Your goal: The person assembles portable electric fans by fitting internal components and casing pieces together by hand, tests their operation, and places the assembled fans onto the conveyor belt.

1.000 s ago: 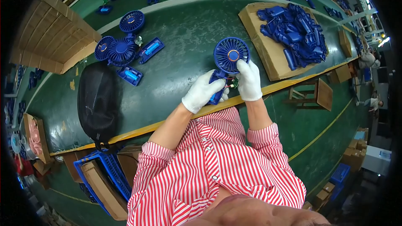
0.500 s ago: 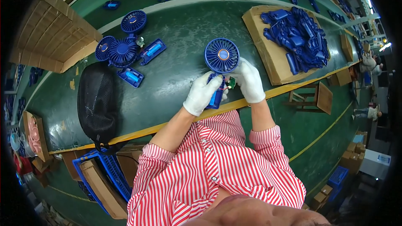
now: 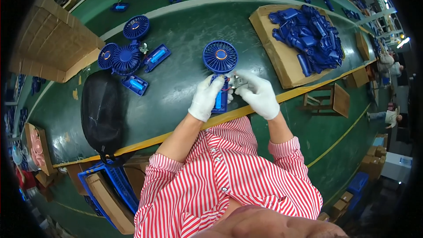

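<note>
A blue handheld fan with a round grille head (image 3: 220, 56) lies in front of me on the table, its open handle (image 3: 224, 94) pointing toward me. A light blue battery (image 3: 218, 100) shows inside the handle. My left hand (image 3: 205, 98), in a white glove, is closed around the handle's left side, thumb near its top. My right hand (image 3: 261, 95), also gloved, pinches a small circuit board (image 3: 238, 81) with thin wires, just right of the handle. The board stands apart from the handle, joined by wires.
At left sit more blue fans (image 3: 126, 59) with opened handles, beside a black bag (image 3: 102, 112). A cardboard tray (image 3: 275, 57) of blue plastic parts (image 3: 310, 35) stands at right. A tall carton (image 3: 53, 39) is far left; a wooden stool (image 3: 332, 101) stands beyond the yellow table edge.
The circuit board has turned from its green face to a silvery one and moved slightly away from the handle. The fan has shifted a little to the left in view.
</note>
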The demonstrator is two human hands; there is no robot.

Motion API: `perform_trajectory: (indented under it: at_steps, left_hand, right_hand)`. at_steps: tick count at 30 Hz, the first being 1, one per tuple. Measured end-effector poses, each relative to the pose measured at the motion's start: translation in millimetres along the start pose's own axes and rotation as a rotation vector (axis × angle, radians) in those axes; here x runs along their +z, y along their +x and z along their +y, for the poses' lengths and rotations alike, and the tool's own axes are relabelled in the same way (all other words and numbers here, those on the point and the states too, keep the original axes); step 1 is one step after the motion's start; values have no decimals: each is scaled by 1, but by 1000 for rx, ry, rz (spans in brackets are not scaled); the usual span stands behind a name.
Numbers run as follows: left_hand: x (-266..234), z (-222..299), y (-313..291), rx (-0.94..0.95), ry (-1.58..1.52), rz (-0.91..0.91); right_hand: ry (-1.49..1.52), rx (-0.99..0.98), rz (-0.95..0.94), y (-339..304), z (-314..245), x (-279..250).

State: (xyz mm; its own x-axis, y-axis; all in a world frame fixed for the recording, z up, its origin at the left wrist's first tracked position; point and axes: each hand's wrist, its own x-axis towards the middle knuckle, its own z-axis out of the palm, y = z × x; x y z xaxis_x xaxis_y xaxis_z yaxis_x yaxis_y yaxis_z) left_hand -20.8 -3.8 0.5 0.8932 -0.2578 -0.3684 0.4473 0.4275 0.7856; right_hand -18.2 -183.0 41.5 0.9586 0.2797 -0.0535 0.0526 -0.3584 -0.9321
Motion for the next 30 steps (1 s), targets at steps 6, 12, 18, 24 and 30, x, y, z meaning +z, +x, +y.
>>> perform_trajectory:
  at_steps: [6, 12, 18, 24, 30]
  left_hand:
    - [-3, -1, 2, -10, -6, -2]
    - [-4, 1, 4, -11, -50, -9]
    - [-4, -2, 7, -5, -126, 49]
    - [-2, 0, 4, 5, -156, 105]
    - [-2, -2, 4, 56, -117, 131]
  right_hand:
    - [-454, -537, 139, 9, 0, 11]
    - [-587, -687, 165, 18, -6, 11]
    - [-636, -792, 152, 17, -5, 16]
    - [-650, -712, 166, 15, -5, 22]
    - [-665, -720, 154, 8, -3, 29]
